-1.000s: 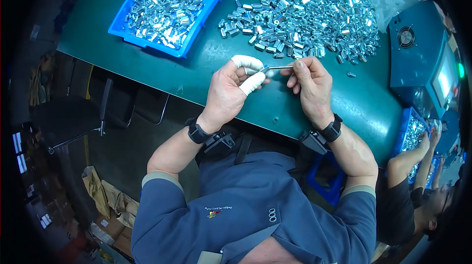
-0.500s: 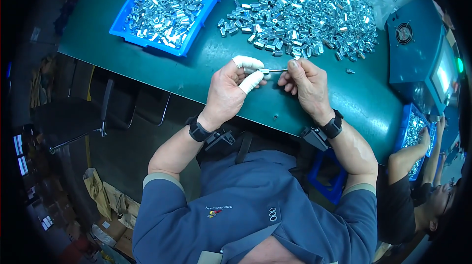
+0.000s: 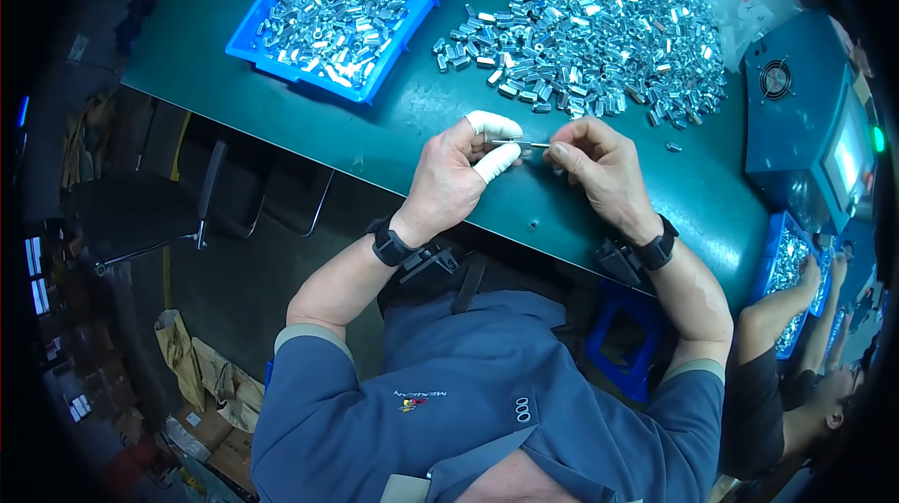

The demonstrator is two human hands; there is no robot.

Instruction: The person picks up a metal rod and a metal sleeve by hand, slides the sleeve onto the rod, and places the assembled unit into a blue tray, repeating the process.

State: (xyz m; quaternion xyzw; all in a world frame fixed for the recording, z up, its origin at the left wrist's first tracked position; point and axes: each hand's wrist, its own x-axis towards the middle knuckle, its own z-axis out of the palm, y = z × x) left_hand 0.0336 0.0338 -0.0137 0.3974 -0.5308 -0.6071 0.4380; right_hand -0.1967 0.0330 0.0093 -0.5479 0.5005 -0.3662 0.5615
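My left hand [image 3: 448,177] wears white coverings on its thumb and forefinger and pinches a small silver hex nut [image 3: 507,141] between them. A thin metal rod [image 3: 538,144] lies in line with that piece, its near-left end meeting it; whether it sits inside cannot be made out. Thumb and fingertips of my right hand [image 3: 611,173] close on the rod's other end. Both hands hover over the green table, in front of a large heap of similar hex nuts [image 3: 599,30].
A blue tray [image 3: 361,91] of hex nuts stands at the back left of the green table [image 3: 412,124]. One loose nut [image 3: 673,146] lies right of the heap. A teal machine [image 3: 796,119] with a screen stands at right. Beside it, a co-worker's hand [image 3: 807,278] reaches into another blue tray.
The view has shifted slightly, moving the table's contents rightward. My right thumb and fingers have changed their hold on the rod's end. My left hand keeps its pinch.
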